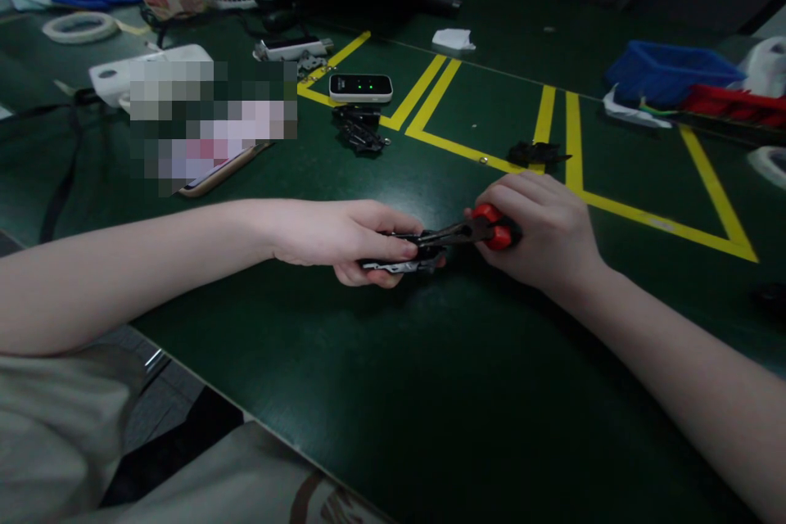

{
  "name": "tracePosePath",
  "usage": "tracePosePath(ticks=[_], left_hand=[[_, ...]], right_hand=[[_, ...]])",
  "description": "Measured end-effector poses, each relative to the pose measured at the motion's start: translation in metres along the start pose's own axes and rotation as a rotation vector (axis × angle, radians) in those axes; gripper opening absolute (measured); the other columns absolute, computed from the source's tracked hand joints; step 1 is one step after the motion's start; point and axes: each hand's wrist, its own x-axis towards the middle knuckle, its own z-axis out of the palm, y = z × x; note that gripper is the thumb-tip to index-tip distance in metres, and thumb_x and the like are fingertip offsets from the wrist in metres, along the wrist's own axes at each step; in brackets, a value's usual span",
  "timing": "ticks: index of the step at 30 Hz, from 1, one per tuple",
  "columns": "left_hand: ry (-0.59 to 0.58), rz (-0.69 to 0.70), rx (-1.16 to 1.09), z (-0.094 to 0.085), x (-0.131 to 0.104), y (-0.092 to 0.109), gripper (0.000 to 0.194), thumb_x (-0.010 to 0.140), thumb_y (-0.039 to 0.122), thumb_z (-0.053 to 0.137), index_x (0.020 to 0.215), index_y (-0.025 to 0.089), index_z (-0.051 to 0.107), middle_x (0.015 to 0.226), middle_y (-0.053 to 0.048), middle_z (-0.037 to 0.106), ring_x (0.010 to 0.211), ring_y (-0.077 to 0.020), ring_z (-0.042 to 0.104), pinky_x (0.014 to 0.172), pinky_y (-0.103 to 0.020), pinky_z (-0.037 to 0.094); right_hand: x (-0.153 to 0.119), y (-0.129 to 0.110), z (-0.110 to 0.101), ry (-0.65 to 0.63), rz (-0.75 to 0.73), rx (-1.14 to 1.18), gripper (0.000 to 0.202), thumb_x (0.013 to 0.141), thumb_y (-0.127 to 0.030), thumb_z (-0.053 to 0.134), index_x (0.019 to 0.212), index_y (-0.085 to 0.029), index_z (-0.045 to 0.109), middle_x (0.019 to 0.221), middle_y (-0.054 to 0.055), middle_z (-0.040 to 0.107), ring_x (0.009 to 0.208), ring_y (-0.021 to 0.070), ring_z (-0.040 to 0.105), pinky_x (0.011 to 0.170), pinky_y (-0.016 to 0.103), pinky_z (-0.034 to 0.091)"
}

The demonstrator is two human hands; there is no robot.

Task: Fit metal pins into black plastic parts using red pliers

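Observation:
My left hand (368,241) is closed around a small black and silver part (402,265), thumb on top and fingers beneath. In my right hand (540,229) is a pair of pliers (458,233) with red handles, gripped in the fist. The plier jaws point left and reach the part by my left thumb. What exactly the jaw tips pinch is too small to tell. Both hands are just above the green table (381,360).
Behind the hands lie black parts (359,131), another dark part (537,154) and a small device with green lights (360,88). A phone (227,147) rests at left. Blue bin (669,70) and red tray (737,105) stand at right. Yellow tape (663,223) marks the table.

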Motion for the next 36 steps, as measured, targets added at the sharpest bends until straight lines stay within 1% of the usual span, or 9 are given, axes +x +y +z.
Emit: tracePosePath(ticks=[5, 9, 11, 14, 17, 23, 27, 31, 36], left_hand=[[0.000, 0.001, -0.025, -0.0006, 0.0014, 0.0002, 0.011, 0.099, 0.028, 0.050, 0.106, 0.020, 0.052, 0.069, 0.003, 0.041, 0.050, -0.0047, 0.024, 0.040, -0.013, 0.014], [-0.005, -0.016, -0.050, -0.0014, 0.0010, -0.0006, 0.014, 0.098, 0.029, 0.051, 0.110, 0.021, 0.051, 0.068, 0.004, 0.040, 0.049, -0.0046, 0.023, 0.039, -0.013, 0.014], [0.009, -0.023, -0.053, -0.0010, 0.0000, -0.0004, 0.022, 0.097, 0.029, 0.052, 0.118, 0.021, 0.050, 0.067, 0.004, 0.040, 0.049, -0.0048, 0.022, 0.038, -0.013, 0.014], [0.066, -0.019, -0.042, 0.0001, -0.0020, 0.0012, 0.040, 0.098, 0.026, 0.050, 0.137, 0.026, 0.040, 0.066, 0.005, 0.040, 0.049, -0.0058, 0.022, 0.039, -0.013, 0.015], [0.099, -0.009, -0.029, -0.0003, -0.0035, 0.0022, 0.049, 0.098, 0.025, 0.047, 0.145, 0.031, 0.034, 0.067, 0.004, 0.040, 0.050, -0.0066, 0.022, 0.040, -0.014, 0.014], [0.089, 0.009, -0.038, -0.0053, -0.0022, -0.0011, 0.054, 0.096, 0.026, 0.051, 0.147, 0.035, 0.036, 0.067, 0.003, 0.040, 0.050, -0.0075, 0.022, 0.039, -0.016, 0.012], [0.101, 0.036, -0.049, -0.0062, -0.0006, -0.0034, 0.053, 0.097, 0.023, 0.047, 0.148, 0.036, 0.038, 0.068, 0.002, 0.041, 0.050, -0.0076, 0.022, 0.039, -0.015, 0.014], [0.080, 0.061, -0.067, -0.0063, 0.0009, -0.0052, 0.056, 0.098, 0.021, 0.045, 0.150, 0.038, 0.035, 0.069, 0.002, 0.040, 0.049, -0.0071, 0.023, 0.040, -0.015, 0.015], [0.084, 0.077, -0.076, -0.0048, 0.0026, -0.0059, 0.058, 0.099, 0.019, 0.041, 0.153, 0.037, 0.030, 0.069, 0.002, 0.041, 0.049, -0.0068, 0.022, 0.040, -0.016, 0.014]], right_hand=[[0.0006, 0.0000, 0.0013, -0.006, 0.013, 0.025, 0.007, 0.084, -0.024, 0.057, 0.081, -0.020, 0.052, 0.081, 0.007, 0.062, 0.072, 0.0199, 0.056, 0.061, 0.033, 0.045], [0.0006, -0.0011, 0.0005, -0.009, 0.018, 0.016, 0.007, 0.084, -0.023, 0.057, 0.081, -0.021, 0.053, 0.083, 0.007, 0.063, 0.073, 0.0202, 0.056, 0.062, 0.033, 0.044], [0.0004, -0.0020, -0.0003, -0.008, 0.020, 0.001, 0.006, 0.085, -0.024, 0.057, 0.081, -0.020, 0.053, 0.083, 0.007, 0.063, 0.074, 0.0210, 0.056, 0.061, 0.034, 0.042], [0.0004, -0.0032, -0.0013, -0.010, 0.034, -0.042, 0.006, 0.085, -0.024, 0.057, 0.082, -0.021, 0.054, 0.084, 0.008, 0.064, 0.075, 0.0219, 0.056, 0.060, 0.034, 0.040], [0.0005, -0.0038, -0.0017, -0.016, 0.046, -0.072, 0.006, 0.086, -0.025, 0.056, 0.082, -0.020, 0.055, 0.084, 0.009, 0.065, 0.075, 0.0226, 0.056, 0.061, 0.035, 0.041], [0.0007, -0.0037, -0.0015, -0.042, 0.052, -0.062, 0.006, 0.086, -0.027, 0.056, 0.083, -0.021, 0.055, 0.084, 0.009, 0.065, 0.074, 0.0240, 0.056, 0.058, 0.036, 0.041], [0.0010, -0.0037, -0.0018, -0.054, 0.065, -0.066, 0.005, 0.084, -0.026, 0.057, 0.084, -0.022, 0.054, 0.084, 0.008, 0.064, 0.075, 0.0239, 0.057, 0.058, 0.036, 0.041], [0.0007, -0.0025, -0.0015, -0.055, 0.068, -0.060, 0.005, 0.082, -0.024, 0.058, 0.081, -0.021, 0.053, 0.081, 0.009, 0.063, 0.073, 0.0234, 0.057, 0.057, 0.035, 0.041], [-0.0004, -0.0022, -0.0004, -0.046, 0.097, -0.055, 0.006, 0.082, -0.023, 0.056, 0.081, -0.022, 0.051, 0.080, 0.007, 0.063, 0.072, 0.0225, 0.057, 0.057, 0.035, 0.041]])
